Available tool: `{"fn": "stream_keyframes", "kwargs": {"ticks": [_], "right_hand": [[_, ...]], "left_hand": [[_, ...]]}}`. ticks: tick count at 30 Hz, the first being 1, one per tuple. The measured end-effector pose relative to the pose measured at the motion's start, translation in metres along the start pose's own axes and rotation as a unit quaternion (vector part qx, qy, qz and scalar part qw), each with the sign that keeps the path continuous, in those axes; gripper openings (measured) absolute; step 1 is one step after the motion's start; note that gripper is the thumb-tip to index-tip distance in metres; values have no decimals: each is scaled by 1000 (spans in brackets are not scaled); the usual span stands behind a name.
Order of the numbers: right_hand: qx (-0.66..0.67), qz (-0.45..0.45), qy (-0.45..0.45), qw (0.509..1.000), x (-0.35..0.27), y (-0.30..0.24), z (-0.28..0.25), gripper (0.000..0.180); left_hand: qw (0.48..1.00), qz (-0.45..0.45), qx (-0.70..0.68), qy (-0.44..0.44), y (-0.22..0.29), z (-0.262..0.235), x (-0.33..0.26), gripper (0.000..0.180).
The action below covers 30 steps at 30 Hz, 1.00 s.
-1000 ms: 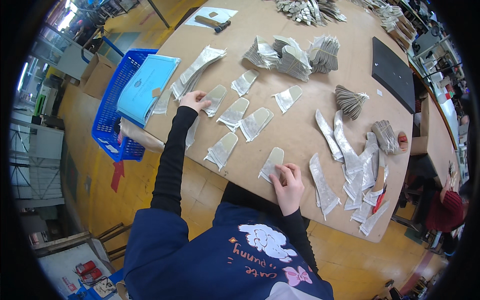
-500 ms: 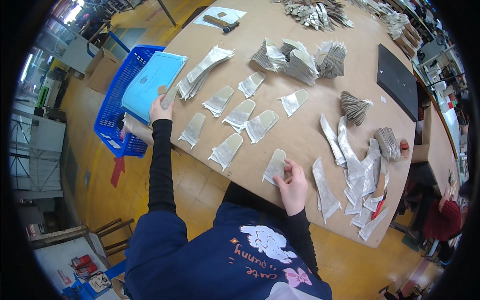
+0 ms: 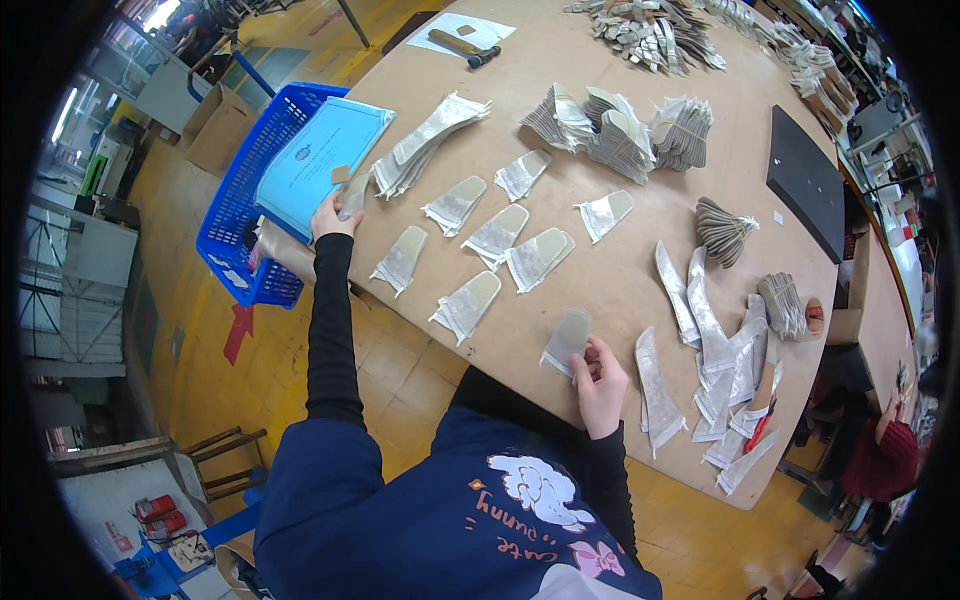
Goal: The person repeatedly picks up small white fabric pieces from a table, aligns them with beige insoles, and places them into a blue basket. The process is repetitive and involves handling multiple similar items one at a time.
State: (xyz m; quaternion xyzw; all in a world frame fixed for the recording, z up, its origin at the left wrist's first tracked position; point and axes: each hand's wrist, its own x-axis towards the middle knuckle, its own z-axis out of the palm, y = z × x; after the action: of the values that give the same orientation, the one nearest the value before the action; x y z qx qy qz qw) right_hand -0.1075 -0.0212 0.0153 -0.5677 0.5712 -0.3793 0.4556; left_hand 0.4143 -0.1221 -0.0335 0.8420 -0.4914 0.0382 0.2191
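My left hand (image 3: 334,218) reaches to the table's left edge, beside the blue folder. Its fingers are closed on a grey, curved flat piece (image 3: 354,196). A small brown square (image 3: 340,174) is just beyond the fingertips. Near the front edge, my right hand (image 3: 602,388) pinches the lower right side of a tapered, round-ended piece (image 3: 568,336) with a pale translucent film over it. Whether this piece is lifted off the table cannot be told. Several similar tapered pieces (image 3: 467,306) lie spread between my hands.
A blue basket (image 3: 222,215) carrying a blue folder (image 3: 320,150) stands at the left. Bundled stacks (image 3: 620,135) and a hammer (image 3: 463,45) lie farther back. Long film-covered strips (image 3: 660,395), a red-handled tool (image 3: 760,430) and a black panel (image 3: 806,180) are to the right.
The whole view has shifted slightly. Both hands stay at the same pieces, with the right fingers set a little differently along the piece's edge.
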Motion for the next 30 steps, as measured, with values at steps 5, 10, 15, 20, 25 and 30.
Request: {"fn": "stream_keyframes", "kwargs": {"ticks": [5, 10, 15, 20, 25, 30], "right_hand": [[135, 72, 5, 988, 0, -1, -6, 30], [216, 85, 7, 973, 1, 0, -12, 28], [279, 48, 2, 959, -3, 2, -16, 28], [308, 45, 36, 950, -11, 7, -20, 35], [336, 54, 64, 938, -10, 11, -18, 45], [281, 56, 55, 956, -6, 6, -15, 46]], "left_hand": [[993, -36, -101, -41, 13, -16, -14, 57], [904, -26, -395, -163, 76, -57, -84, 37], [782, 4, -486, -390, 191, -46, -177, 39], [661, -3, -518, -543, 252, -27, -213, 39], [625, -34, -543, -560, 278, -28, -224, 41], [632, -11, -568, -527, 286, -29, -233, 38]]}}
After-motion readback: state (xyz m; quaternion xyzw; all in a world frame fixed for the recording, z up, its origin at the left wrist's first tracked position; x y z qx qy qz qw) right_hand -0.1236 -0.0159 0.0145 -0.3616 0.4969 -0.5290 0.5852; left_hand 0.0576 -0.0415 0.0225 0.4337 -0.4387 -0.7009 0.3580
